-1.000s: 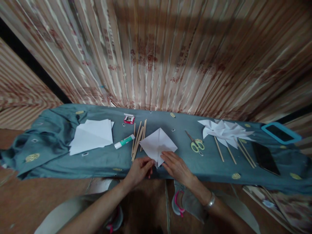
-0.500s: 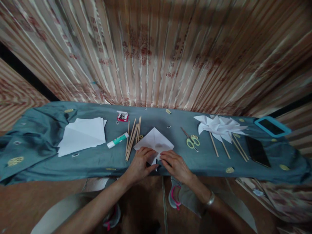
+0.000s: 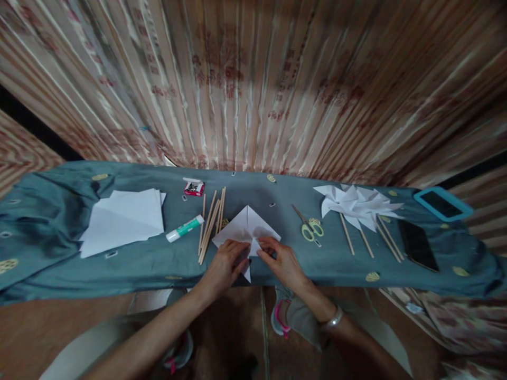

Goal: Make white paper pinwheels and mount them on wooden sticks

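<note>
A square sheet of white paper (image 3: 248, 224) lies in front of me with one corner pointing away and a crease down from it. My left hand (image 3: 226, 262) holds its near left part, fingers bent over the paper and thumb beneath them. A pointed flap sticks out between the hands toward the near edge. My right hand (image 3: 280, 258) pinches a bent-over corner near the middle of the sheet. Its fingertips partly hide that fold. Left of the paper lie several wooden sticks (image 3: 212, 227), and to its right are yellow-green scissors (image 3: 311, 228).
A green and white glue stick (image 3: 185, 228), a stack of white paper (image 3: 124, 219) and a small red box (image 3: 194, 187) with its lid up lie to the left. Toward the right are white paper pinwheels (image 3: 354, 203) on sticks, a black phone (image 3: 418, 245) and a blue-framed tablet (image 3: 442, 204).
My right hand has risen slightly, its fingers now pinching a corner bent toward the paper's middle. The left hand still holds the sheet. The view has shifted a little.
</note>
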Motion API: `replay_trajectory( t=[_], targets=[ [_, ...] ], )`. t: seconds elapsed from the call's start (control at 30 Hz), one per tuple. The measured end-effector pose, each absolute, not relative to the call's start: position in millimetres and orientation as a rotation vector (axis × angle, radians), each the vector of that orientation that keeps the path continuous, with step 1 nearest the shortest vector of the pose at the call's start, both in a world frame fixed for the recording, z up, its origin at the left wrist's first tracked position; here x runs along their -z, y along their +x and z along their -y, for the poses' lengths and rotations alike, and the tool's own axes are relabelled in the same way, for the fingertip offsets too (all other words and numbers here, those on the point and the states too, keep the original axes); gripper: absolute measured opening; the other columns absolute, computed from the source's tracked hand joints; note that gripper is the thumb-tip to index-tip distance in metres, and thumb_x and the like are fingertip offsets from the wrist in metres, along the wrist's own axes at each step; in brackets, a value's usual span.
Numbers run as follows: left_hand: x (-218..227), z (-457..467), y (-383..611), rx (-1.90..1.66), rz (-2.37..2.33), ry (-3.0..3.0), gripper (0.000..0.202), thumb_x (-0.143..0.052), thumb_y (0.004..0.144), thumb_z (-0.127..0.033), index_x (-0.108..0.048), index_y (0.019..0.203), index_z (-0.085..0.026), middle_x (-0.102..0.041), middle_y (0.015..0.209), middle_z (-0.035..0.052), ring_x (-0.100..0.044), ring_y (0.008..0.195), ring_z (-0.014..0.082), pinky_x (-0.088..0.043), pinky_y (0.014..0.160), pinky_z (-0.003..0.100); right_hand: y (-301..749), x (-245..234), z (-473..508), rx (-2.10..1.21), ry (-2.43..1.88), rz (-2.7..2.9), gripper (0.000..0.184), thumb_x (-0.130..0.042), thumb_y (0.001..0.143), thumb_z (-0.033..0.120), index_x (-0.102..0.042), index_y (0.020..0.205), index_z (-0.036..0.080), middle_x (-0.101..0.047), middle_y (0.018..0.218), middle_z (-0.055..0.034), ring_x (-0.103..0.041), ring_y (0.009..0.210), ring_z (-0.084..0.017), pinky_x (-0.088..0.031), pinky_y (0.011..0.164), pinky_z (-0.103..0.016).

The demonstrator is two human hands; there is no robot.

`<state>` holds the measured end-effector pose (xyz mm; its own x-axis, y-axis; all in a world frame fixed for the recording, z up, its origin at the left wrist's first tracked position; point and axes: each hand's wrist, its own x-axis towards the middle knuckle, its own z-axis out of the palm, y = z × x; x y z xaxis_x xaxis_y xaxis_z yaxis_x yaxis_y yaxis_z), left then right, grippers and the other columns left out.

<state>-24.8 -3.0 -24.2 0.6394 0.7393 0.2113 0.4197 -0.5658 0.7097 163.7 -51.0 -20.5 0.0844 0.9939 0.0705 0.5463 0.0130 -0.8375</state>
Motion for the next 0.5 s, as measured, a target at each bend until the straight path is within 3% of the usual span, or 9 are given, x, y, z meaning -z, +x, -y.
replay_trajectory(
  t=[0.5],
  targets=[
    [23.8,13.1,-29.7,-0.666,-0.762,2.246,0.033,-0.045,0.092,-0.016,-0.055,0.124,-0.019,-0.064,0.112,0.0095,-0.055,0.107,0.0221,-0.047,0.093,0.041,163.0,21.1,45.4,-0.816,-1.606,1.587,0.012,-0.057,0.083,0.023,-0.067,0.088,0.020,-0.073,0.081,-0.0019,-0.068,0.073,-0.016,-0.053,0.071,-0.028]
  ],
)
